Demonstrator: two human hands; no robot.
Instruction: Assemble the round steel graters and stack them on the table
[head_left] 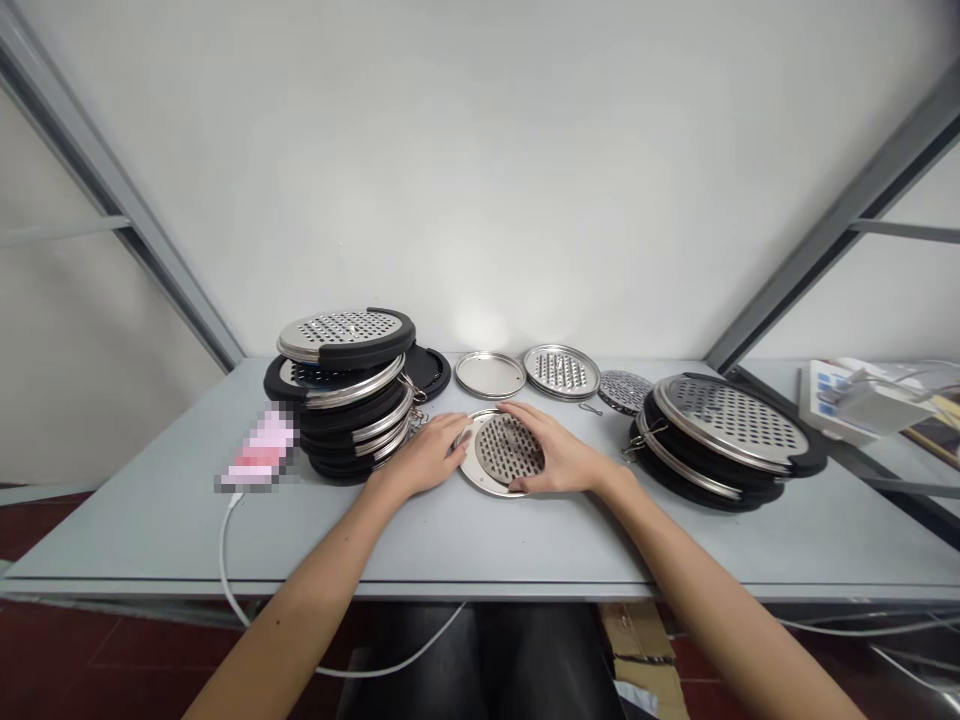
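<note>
A round perforated grater disc [508,452] lies on or in a shallow round metal plate [480,478] in the middle of the table. My right hand [564,452] grips the disc from the right, thumb at the near edge and fingers at the far edge. Closed at the plate's left rim, my left hand [430,455] has its fingertips and thumb against the metal. Behind them are a plain round metal plate [490,375], a stack of metal rings with a grater disc [562,372] on top, and another perforated disc [625,391].
Black-rimmed round graters stand in a tall stack [356,400] on the left and a lower stack [724,440] on the right. A small wire clip [590,408] lies between. A blurred phone [262,450] with a white cable [223,545] is at left; a power strip [832,400] sits far right.
</note>
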